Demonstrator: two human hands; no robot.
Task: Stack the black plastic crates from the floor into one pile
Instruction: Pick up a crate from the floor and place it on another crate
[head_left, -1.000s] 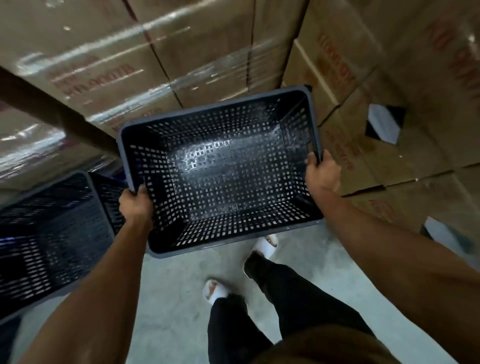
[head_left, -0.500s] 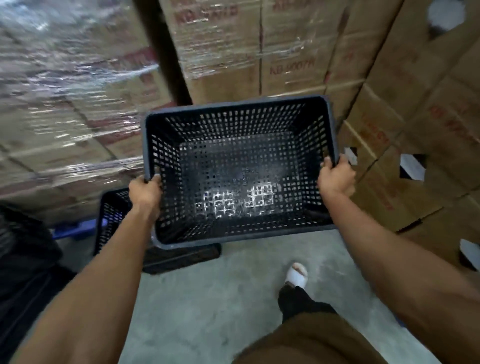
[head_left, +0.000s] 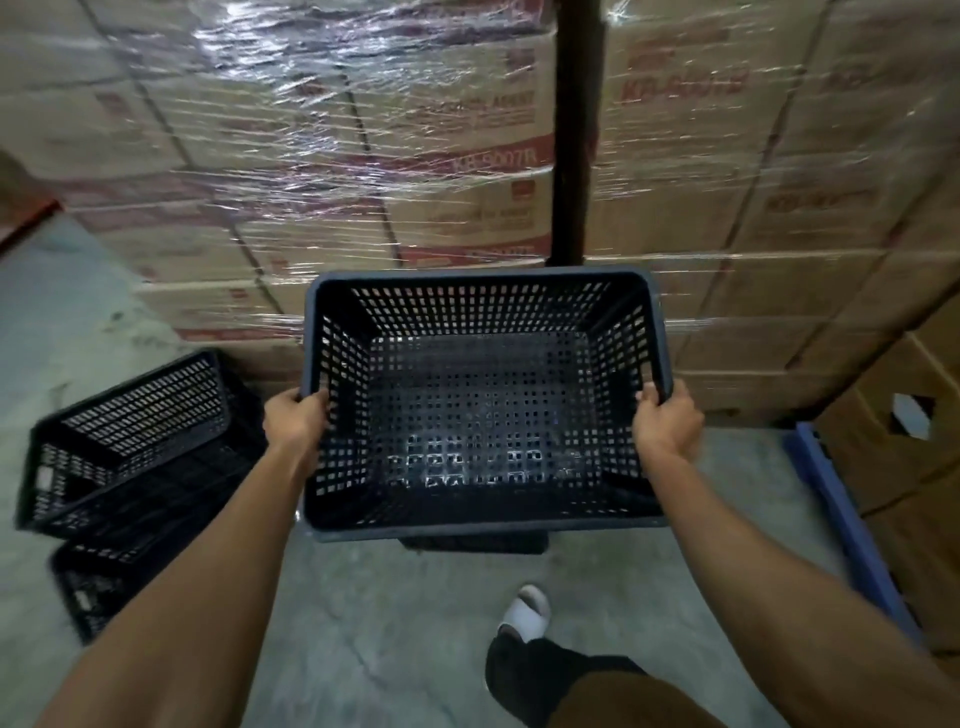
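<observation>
Both hands, left hand (head_left: 296, 422) and right hand (head_left: 667, 423), have fingers curled tight over the rim of the black crate (head_left: 480, 400), held above the floor (head_left: 374, 623); two more crates (head_left: 130, 457) lie to its left.

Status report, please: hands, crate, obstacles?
Left hand and right hand grip the crate rim. Crate held level. Tilted crates lie left.

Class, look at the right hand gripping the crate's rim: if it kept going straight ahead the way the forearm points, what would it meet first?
Probably the shrink-wrapped cartons behind the held crate. The right hand points forward along the rim toward them, though depth is unclear.
</observation>
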